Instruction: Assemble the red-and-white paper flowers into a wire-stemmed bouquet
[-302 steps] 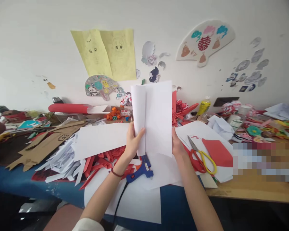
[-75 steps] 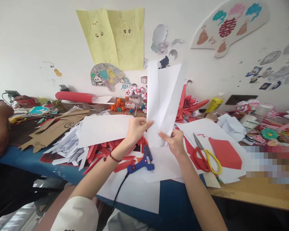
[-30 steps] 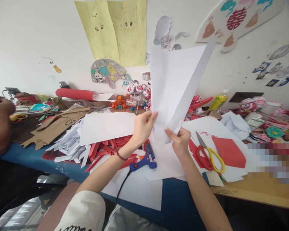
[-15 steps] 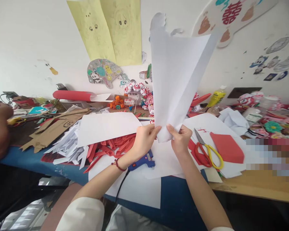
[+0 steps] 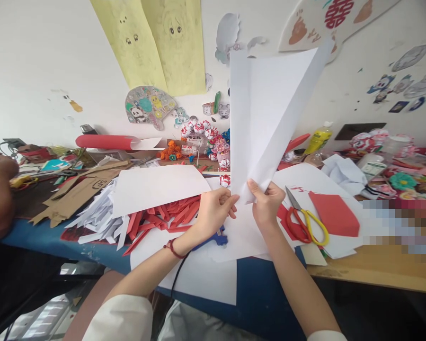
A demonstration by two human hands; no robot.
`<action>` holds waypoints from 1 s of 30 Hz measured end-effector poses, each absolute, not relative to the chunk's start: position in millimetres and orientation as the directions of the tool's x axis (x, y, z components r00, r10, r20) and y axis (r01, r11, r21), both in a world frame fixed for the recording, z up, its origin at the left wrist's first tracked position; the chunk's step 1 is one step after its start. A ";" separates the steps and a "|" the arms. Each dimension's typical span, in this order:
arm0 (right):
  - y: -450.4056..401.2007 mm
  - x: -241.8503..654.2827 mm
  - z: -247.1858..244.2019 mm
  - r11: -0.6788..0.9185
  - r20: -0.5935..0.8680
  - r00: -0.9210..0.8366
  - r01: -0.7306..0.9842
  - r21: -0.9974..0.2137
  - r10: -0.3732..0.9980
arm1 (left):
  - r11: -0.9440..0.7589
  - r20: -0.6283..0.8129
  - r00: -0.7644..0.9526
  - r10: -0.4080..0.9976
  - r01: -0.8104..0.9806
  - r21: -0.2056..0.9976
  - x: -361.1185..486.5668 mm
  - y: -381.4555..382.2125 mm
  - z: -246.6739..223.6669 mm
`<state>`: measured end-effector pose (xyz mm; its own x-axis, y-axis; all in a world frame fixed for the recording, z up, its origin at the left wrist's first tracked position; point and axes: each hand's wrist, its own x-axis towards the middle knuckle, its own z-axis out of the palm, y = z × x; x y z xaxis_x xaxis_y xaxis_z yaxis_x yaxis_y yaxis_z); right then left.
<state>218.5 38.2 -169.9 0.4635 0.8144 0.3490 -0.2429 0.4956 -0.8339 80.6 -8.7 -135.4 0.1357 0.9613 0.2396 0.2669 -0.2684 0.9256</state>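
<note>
A folded sheet of white paper [image 5: 270, 104] stands upright in front of me, wide at the top and gathered narrow at the bottom. My right hand [image 5: 268, 203] grips its lower end, thumb on the near face. At the lower left edge, my left hand [image 5: 216, 208] pinches the paper between thumb and curled fingers. Below that hand lies a blue glue gun [image 5: 218, 238], partly hidden by the wrist, with a black cord running down. Scissors [image 5: 301, 215] with one red and one yellow handle lie to the right of my right hand.
Left of my hands are piles of white paper strips [image 5: 99, 213] and red paper strips [image 5: 166, 214], partly under a white sheet [image 5: 156, 187]. Cardboard [image 5: 81, 189] lies farther left, near another person's hand [image 5: 0, 189]. Red paper [image 5: 335, 215] and a yellow bottle [image 5: 318, 137] are right.
The folded paper has shifted slightly right, and its bottom end looks more bunched in my right hand. My left hand has slid down and to the paper's left edge.
</note>
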 end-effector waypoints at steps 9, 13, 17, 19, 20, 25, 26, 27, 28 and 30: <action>43.3 218.2 -170.0 0.481 0.350 0.385 -0.329 -0.812 0.854 | -0.393 0.390 0.095 0.916 0.409 0.823 78.1 10.1 -132.0; 42.9 216.4 -171.4 0.393 0.321 0.243 -0.371 -0.841 0.915 | -0.307 0.279 0.138 0.950 0.273 0.912 80.5 22.5 -131.5; 42.6 217.5 -168.0 0.299 0.271 0.126 -0.413 -0.860 0.954 | -0.346 0.315 0.145 0.938 0.351 0.870 80.7 24.9 -132.3; 43.0 218.7 -166.2 0.266 0.256 0.081 -0.421 -0.867 0.963 | -0.366 0.344 0.129 0.930 0.382 0.848 77.2 24.4 -130.9; 43.4 219.5 -165.6 0.250 0.252 0.052 -0.426 -0.869 0.966 | -0.368 0.345 0.129 0.930 0.387 0.846 74.5 24.3 -129.8; 44.3 224.7 -163.8 0.129 0.204 -0.180 -0.358 -0.925 0.962 | -0.360 0.348 0.103 0.932 0.385 0.850 57.0 25.6 -123.8; 44.1 225.4 -163.2 0.110 0.189 -0.231 -0.318 -0.942 0.954 | -0.355 0.347 0.093 0.933 0.385 0.852 53.8 26.0 -123.0; 43.7 225.9 -162.6 0.097 0.176 -0.275 -0.280 -0.955 0.945 | -0.349 0.344 0.085 0.935 0.388 0.853 50.9 26.1 -122.5; 43.2 225.9 -161.9 0.087 0.165 -0.313 -0.249 -0.965 0.935 | -0.342 0.340 0.078 0.937 0.393 0.854 48.5 26.0 -122.2; 42.0 225.2 -160.8 0.068 0.143 -0.363 -0.210 -0.975 0.921 | -0.330 0.331 0.069 0.941 0.404 0.853 45.0 25.2 -122.5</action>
